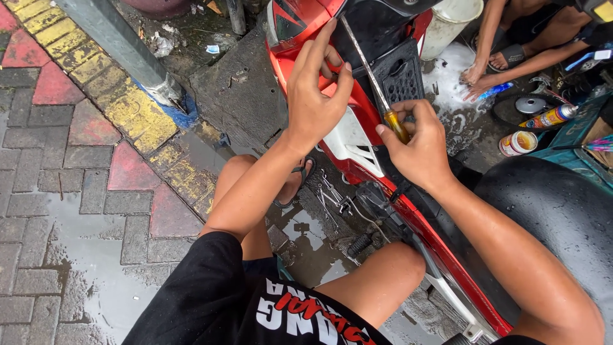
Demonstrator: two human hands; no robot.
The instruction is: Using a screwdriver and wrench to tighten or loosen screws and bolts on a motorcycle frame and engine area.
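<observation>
Nearest to me, at six o'clock, my knees bracket a wet patch of ground where a few wrenches [329, 195] lie beside my sandalled foot. Just beyond, my right hand [418, 144] is clamped around the yellow handle of a long screwdriver [373, 83]; the handle sits inside the fist, and the steel shaft runs out from it toward eleven o'clock, up across the black vented panel [401, 76] of the red motorbike [348, 137]. I think the tip reaches the seam under the seat, though the view there is too dark to be sure. My left hand [316, 96] sits at nine o'clock from the shaft, fingers spread and loosely curled, resting against the red fairing and gripping nothing. Farther off, at two o'clock, another person's hands [476, 80] work on soapy ground near a spray can [548, 118], a small tin [518, 143] and a white bucket [450, 19].
</observation>
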